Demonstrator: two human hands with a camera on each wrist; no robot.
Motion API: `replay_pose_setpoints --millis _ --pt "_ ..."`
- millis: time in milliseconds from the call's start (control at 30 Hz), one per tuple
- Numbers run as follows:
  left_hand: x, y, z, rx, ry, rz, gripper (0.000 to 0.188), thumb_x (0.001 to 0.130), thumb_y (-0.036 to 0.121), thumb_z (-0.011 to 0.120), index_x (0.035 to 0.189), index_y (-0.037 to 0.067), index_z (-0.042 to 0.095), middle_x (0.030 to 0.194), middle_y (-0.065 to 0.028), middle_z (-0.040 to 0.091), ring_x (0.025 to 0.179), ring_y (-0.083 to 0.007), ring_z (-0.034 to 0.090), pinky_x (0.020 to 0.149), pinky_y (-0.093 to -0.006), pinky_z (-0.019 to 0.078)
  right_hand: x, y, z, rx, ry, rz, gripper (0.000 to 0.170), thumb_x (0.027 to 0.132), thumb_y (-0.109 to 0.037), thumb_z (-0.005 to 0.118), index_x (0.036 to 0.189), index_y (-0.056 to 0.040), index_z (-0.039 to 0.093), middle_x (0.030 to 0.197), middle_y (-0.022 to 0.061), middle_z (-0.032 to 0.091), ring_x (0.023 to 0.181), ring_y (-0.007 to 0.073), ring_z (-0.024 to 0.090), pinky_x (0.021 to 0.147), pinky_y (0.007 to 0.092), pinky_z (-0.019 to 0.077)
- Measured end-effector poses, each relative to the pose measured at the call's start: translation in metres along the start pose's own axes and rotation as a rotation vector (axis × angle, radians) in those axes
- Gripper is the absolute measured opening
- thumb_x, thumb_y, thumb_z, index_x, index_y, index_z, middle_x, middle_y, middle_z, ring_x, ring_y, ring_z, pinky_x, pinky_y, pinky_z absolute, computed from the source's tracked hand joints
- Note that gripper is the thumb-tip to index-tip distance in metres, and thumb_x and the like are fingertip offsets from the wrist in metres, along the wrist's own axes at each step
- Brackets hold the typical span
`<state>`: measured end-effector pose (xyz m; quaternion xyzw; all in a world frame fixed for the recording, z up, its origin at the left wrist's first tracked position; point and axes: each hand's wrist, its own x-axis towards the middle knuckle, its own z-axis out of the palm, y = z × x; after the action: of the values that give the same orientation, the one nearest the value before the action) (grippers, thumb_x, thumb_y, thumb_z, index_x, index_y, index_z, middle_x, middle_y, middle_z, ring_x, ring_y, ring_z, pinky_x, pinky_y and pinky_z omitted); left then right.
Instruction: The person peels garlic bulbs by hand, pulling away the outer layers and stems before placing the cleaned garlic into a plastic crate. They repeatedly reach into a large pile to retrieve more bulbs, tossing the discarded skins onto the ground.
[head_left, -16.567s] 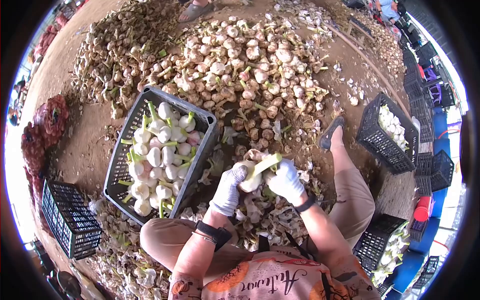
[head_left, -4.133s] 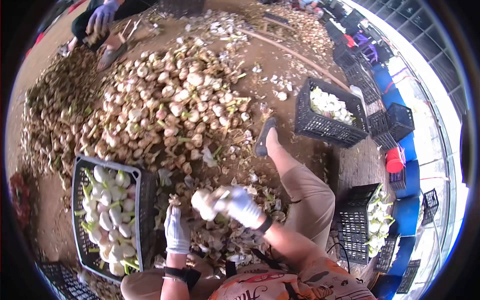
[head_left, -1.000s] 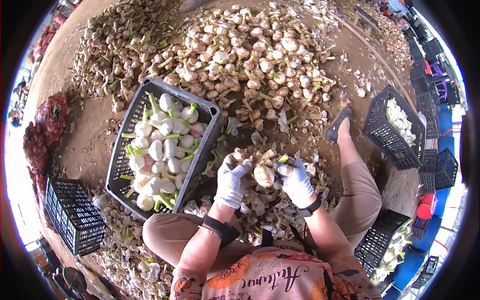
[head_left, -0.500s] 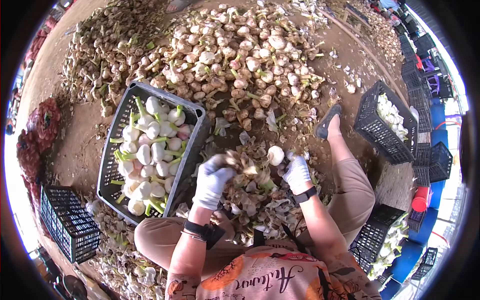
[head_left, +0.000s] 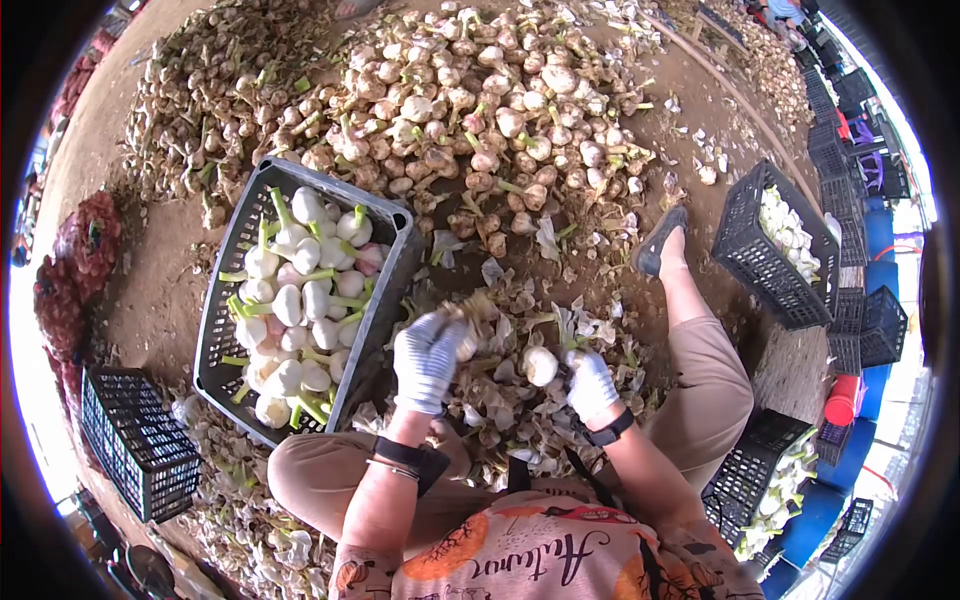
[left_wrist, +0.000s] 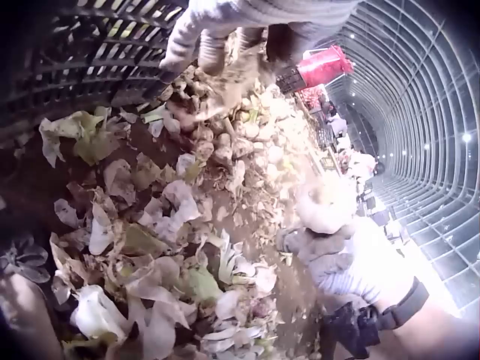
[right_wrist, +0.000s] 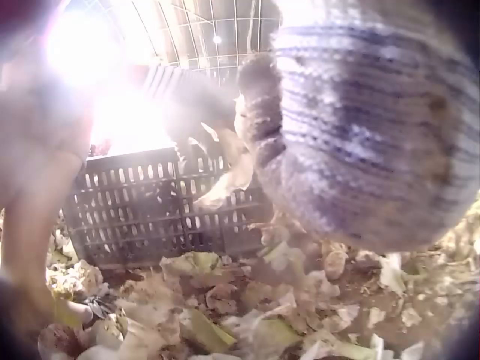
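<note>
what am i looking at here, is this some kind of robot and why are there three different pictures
No robot: a person works with two gloved hands. The round picture comes from a camera on the head, looking forward and down; the other two come from cameras on the left and right wrists, so they look closer and messier.

On the dirt ground lie papery skins and a heap of garlic. Beside the left knee stands a crate of cleaner bulbs.

The right hand holds a pale garlic bulb. By the fingers of the left hand is a blurred bit of husk; whether it is gripped, I can't tell.
</note>
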<state>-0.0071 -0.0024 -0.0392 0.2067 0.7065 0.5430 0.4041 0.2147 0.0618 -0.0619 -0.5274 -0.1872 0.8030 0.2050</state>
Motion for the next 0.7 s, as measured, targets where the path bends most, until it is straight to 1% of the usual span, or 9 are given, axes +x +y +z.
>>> replay_pose_setpoints --millis 33,133,167,267,333,400,500,633,700 --pt "0.004 0.002 -0.007 0.183 -0.042 0.053 0.018 0.085 0.011 0.061 0.098 -0.002 0.062 0.085 -0.0045 0.063 0.076 -0.0086 0.054 0.067 -0.0221 0.0445 0.002 0.003 -0.005 -0.003 0.003 0.005 0.023 0.084 -0.021 0.05 0.093 -0.0031 0.062 0.078 0.0073 0.063 0.058 0.0145 0.058 0.043 0.023 0.0436" --pt "-0.01 0.001 0.016 -0.319 -0.191 -0.271 0.038 0.087 0.015 0.06 0.121 0.001 0.05 0.1 -0.001 0.056 0.092 -0.0093 0.051 0.079 -0.0206 0.0415 -0.013 -0.013 0.026 -0.058 -0.032 -0.121 0.026 0.079 -0.018 0.065 0.095 0.0022 0.062 0.073 0.0118 0.065 0.05 0.0146 0.059 0.039 0.023 0.0458" --pt "-0.011 -0.001 0.019 -0.506 -0.256 -0.487 0.035 0.087 0.014 0.061 0.118 0.001 0.052 0.099 -0.0011 0.058 0.085 -0.0104 0.054 0.076 -0.0209 0.0437 -0.007 -0.014 0.029 -0.184 -0.21 -0.098 0.031 0.082 -0.023 0.065 0.101 0.0013 0.061 0.079 0.0106 0.066 0.058 0.0141 0.062 0.044 0.0229 0.0482" --pt "-0.011 -0.007 0.008 -0.514 -0.262 -0.539 0.028 0.083 0.004 0.058 0.11 0.0 0.057 0.09 -0.0042 0.062 0.074 -0.0113 0.058 0.066 -0.0228 0.0481 0.03 -0.026 0.041 -0.042 -0.345 -0.192 0.037 0.087 -0.025 0.061 0.115 -0.0007 0.057 0.095 0.0065 0.065 0.078 0.0115 0.062 0.063 0.0244 0.0514" --pt "-0.004 -0.007 0.002 -0.404 -0.134 -0.46 0.025 0.079 -0.002 0.055 0.104 -0.003 0.06 0.081 -0.0048 0.063 0.065 -0.0112 0.059 0.058 -0.023 0.0483 0.091 -0.024 0.031 -0.556 -0.087 -0.503 0.039 0.087 -0.03 0.06 0.114 -0.0027 0.057 0.1 0.0089 0.064 0.088 0.0179 0.061 0.077 0.0274 0.0484" --pt "-0.001 -0.007 0.002 -0.213 -0.102 -0.372 0.026 0.079 0.0 0.056 0.104 -0.004 0.062 0.081 -0.0039 0.064 0.068 -0.0079 0.057 0.06 -0.021 0.0459 0.148 -0.013 0.033 -1.219 0.189 -0.506 0.049 0.081 -0.042 0.061 0.116 -0.0091 0.055 0.109 0.0186 0.06 0.101 0.0316 0.058 0.087 0.0361 0.046" --pt "0.003 -0.004 0.0 -0.118 -0.108 -0.316 0.027 0.078 0.0 0.057 0.104 -0.005 0.061 0.083 -0.0039 0.064 0.07 -0.0071 0.056 0.063 -0.02 0.0452 0.172 0.026 0.05 -1.807 0.136 -0.478 0.055 0.08 -0.044 0.058 0.125 -0.0135 0.048 0.126 0.019 0.048 0.111 0.039 0.049 0.092 0.0465 0.0414" --pt "0.006 -0.012 -0.003 -0.191 -0.097 -0.255 0.033 0.077 -0.001 0.058 0.109 -0.005 0.06 0.091 -0.0035 0.063 0.078 -0.0067 0.054 0.07 -0.0213 0.046 0.115 0.073 0.022 -2.217 -0.365 -0.73 0.058 0.074 -0.035 0.062 0.128 -0.0181 0.046 0.128 0.0139 0.044 0.116 0.0354 0.042 0.089 0.0504 0.0407" --pt "0.005 -0.007 -0.002 -0.225 -0.097 -0.265 0.031 0.078 -0.001 0.058 0.109 -0.005 0.06 0.091 -0.0029 0.062 0.078 -0.0063 0.053 0.069 -0.0213 0.0455 0.08 0.09 -0.016 -2.361 -0.577 -0.422 0.059 0.07 -0.032 0.064 0.127 -0.0221 0.048 0.125 0.0118 0.046 0.116 0.0323 0.041 0.088 0.0485 0.0414"
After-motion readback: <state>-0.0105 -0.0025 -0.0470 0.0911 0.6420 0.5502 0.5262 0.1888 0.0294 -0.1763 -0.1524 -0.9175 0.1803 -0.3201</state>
